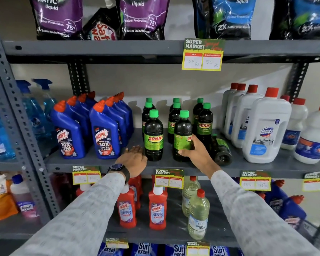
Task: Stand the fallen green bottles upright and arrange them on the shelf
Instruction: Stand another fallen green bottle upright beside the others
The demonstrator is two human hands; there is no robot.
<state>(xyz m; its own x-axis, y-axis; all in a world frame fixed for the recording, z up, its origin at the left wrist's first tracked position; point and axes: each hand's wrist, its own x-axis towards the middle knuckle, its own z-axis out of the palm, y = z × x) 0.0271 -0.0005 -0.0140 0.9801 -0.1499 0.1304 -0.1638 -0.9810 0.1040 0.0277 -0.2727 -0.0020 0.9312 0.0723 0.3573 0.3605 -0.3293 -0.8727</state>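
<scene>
Several dark bottles with green caps and green SUNNY labels stand in three rows on the grey middle shelf [133, 163]. My right hand [194, 150] grips the front bottle of the middle row [182, 133], which stands upright near the shelf's front edge. The front bottle of the left row [153, 135] is upright too, and my left hand [134, 157] rests flat on the shelf just left of its base, fingers apart, holding nothing. One green bottle [221, 146] lies on its side at the right, base toward me, behind my right wrist.
Blue Harpic bottles [103, 132] stand close on the left, white Domex bottles [264, 130] close on the right. A price tag [202, 54] hangs from the shelf above. Red Harpic bottles [157, 207] and clear bottles fill the lower shelf.
</scene>
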